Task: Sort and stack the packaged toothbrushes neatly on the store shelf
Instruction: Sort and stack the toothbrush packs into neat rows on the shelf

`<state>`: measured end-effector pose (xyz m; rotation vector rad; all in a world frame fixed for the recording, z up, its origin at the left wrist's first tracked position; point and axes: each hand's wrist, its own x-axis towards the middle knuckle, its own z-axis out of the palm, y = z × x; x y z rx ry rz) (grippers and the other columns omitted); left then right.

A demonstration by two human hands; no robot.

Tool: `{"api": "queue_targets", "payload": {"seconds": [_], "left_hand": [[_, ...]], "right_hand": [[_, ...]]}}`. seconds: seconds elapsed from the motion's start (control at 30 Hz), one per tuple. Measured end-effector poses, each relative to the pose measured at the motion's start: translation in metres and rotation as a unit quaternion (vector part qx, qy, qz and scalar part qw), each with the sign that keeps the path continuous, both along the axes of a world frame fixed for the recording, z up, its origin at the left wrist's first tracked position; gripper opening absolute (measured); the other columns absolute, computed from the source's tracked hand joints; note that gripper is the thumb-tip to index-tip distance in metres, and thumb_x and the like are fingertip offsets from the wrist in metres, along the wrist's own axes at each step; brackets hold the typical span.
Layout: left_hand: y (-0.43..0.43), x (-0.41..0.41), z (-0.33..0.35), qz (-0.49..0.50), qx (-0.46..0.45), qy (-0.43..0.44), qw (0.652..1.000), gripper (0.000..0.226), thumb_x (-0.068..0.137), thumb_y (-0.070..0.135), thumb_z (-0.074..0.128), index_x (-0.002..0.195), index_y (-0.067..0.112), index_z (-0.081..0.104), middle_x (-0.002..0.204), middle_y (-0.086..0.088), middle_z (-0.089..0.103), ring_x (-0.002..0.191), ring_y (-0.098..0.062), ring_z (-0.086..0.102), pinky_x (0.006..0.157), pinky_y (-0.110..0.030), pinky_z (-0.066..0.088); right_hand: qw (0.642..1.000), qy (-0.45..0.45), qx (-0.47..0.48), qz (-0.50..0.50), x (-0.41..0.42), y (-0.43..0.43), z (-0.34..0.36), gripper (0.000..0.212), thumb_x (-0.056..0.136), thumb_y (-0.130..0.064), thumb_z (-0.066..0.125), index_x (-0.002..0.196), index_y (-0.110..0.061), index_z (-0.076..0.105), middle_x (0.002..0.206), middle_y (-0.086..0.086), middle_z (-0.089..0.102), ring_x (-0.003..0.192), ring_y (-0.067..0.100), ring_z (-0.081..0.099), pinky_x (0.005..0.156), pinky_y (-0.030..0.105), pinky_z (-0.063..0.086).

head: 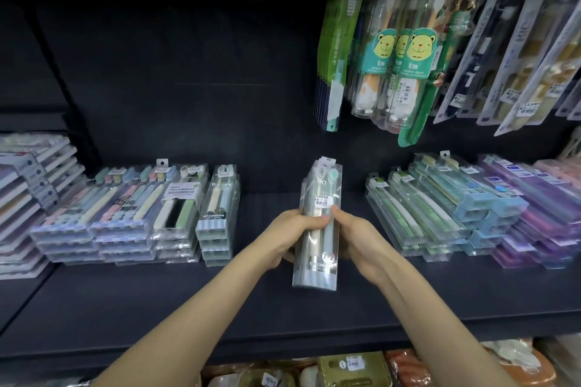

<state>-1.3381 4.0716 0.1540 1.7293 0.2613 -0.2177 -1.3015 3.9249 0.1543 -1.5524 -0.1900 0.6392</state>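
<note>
we are gripping a small bundle of packaged toothbrushes (320, 188) from both sides: our left hand (295, 229) is curling its fingers round the bundle's left edge, and our right hand (355, 234) is pinching its right edge, thumb on the front. the bundle is standing nearly upright, tabs up, over the bare middle of the dark shelf (157, 302), between the flat stacks on the left (125, 217) and the blue and purple stacks on the right (456, 214). we cannot tell whether its lower end is touching the shelf. hanging packs (393, 56) are dangling above right.
</note>
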Motion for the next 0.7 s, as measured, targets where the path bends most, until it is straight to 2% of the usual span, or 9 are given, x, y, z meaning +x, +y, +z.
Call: {"api": "queue_targets", "payload": {"seconds": [0.07,0.17,0.27,0.43,0.5,0.63,0.7], "left_hand": [[0.000,0.009,0.001,0.000,-0.002,0.066,0.998,0.040,0.082,0.050,0.064,0.108,0.020,0.067,0.098,-0.003,0.073,0.090,-0.023,0.069,0.079,-0.044,0.057],[0.000,0.020,-0.001,-0.003,-0.013,0.145,0.989,0.049,0.079,0.053,0.065,0.109,0.015,0.066,0.105,-0.013,0.069,0.090,-0.031,0.068,0.065,-0.041,0.058],[0.002,0.028,-0.008,0.001,-0.015,0.170,0.985,0.052,0.080,0.054,0.064,0.110,0.012,0.065,0.106,-0.015,0.068,0.090,-0.032,0.068,0.061,-0.039,0.059],[0.009,0.033,-0.012,0.016,-0.027,0.162,0.986,0.048,0.080,0.054,0.065,0.106,0.013,0.068,0.107,-0.016,0.067,0.091,-0.032,0.069,0.062,-0.038,0.059],[0.010,0.032,-0.011,0.018,-0.034,0.160,0.986,0.048,0.081,0.054,0.064,0.106,0.013,0.067,0.105,-0.014,0.068,0.090,-0.031,0.069,0.065,-0.039,0.060],[0.011,0.026,-0.006,0.023,-0.016,0.153,0.988,0.067,0.080,0.063,0.060,0.128,0.016,0.056,0.128,-0.015,0.057,0.117,-0.035,0.054,0.088,-0.050,0.053],[0.012,0.017,0.002,0.030,0.011,0.133,0.991,0.076,0.080,0.068,0.056,0.138,0.019,0.047,0.140,-0.014,0.046,0.126,-0.035,0.046,0.089,-0.046,0.051]], "right_hand": [[0.998,0.041,-0.035,-0.019,0.008,0.002,0.000,0.038,0.102,-0.040,0.037,0.115,-0.019,0.065,0.104,0.005,0.074,0.099,0.022,0.069,0.086,0.039,0.053],[0.992,0.083,-0.086,-0.032,0.018,0.006,-0.004,0.041,0.101,-0.043,0.038,0.114,-0.015,0.065,0.103,0.008,0.073,0.099,0.025,0.068,0.079,0.038,0.054],[0.986,0.106,-0.126,-0.032,0.026,0.010,-0.009,0.045,0.099,-0.047,0.039,0.113,-0.013,0.066,0.102,0.010,0.073,0.097,0.027,0.068,0.076,0.037,0.054],[0.980,0.122,-0.152,-0.035,0.034,0.018,-0.007,0.045,0.096,-0.051,0.043,0.108,-0.014,0.067,0.097,0.009,0.074,0.091,0.027,0.068,0.071,0.037,0.054],[0.978,0.127,-0.160,-0.036,0.034,0.020,-0.007,0.048,0.094,-0.055,0.044,0.108,-0.015,0.067,0.097,0.008,0.073,0.093,0.027,0.068,0.079,0.040,0.054],[0.978,0.117,-0.170,-0.041,0.029,0.020,-0.012,0.054,0.092,-0.063,0.042,0.110,-0.018,0.067,0.100,0.007,0.072,0.096,0.026,0.066,0.093,0.045,0.050],[0.980,0.097,-0.171,-0.034,0.026,0.018,-0.015,0.057,0.091,-0.066,0.040,0.115,-0.020,0.064,0.110,0.007,0.069,0.103,0.026,0.064,0.100,0.048,0.046]]}}
